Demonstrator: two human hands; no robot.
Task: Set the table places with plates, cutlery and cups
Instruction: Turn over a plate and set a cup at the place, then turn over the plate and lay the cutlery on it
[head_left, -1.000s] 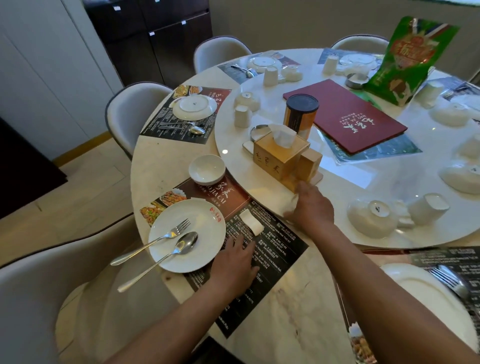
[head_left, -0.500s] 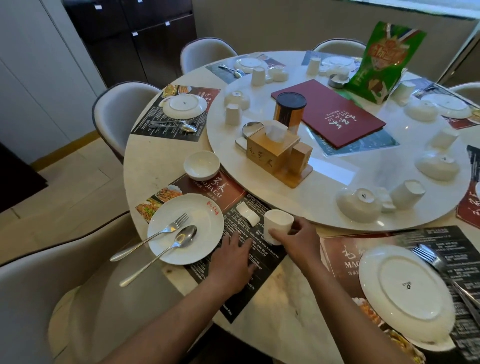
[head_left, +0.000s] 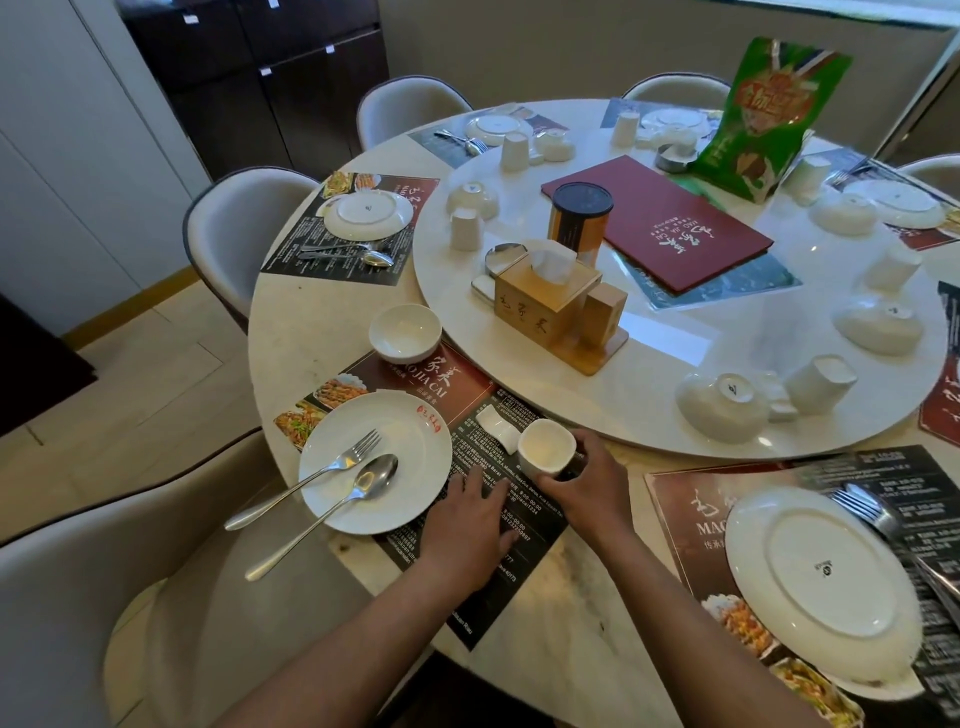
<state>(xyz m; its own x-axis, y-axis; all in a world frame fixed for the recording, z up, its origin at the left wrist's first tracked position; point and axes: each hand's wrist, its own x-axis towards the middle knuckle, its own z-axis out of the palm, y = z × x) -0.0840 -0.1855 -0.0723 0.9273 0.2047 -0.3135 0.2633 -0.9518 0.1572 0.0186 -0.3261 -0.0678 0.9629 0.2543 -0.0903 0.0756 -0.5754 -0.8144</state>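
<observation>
The right hand (head_left: 587, 480) grips the small white ceramic cup (head_left: 546, 448) by its wall; the left hand (head_left: 470, 525) rests flat just beside. The cup is judged light, rigid, glazed-slick and chippable.

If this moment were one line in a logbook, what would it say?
step: placing cup | right hand: grips white cup upright on placemat | left hand: flat on placemat | plate: fork, spoon on it

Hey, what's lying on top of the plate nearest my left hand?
A fork and a spoon lie on the plate, handles overhanging its rim. A red mark sits near the far rim. What the cutlery covers cannot be seen.
</observation>
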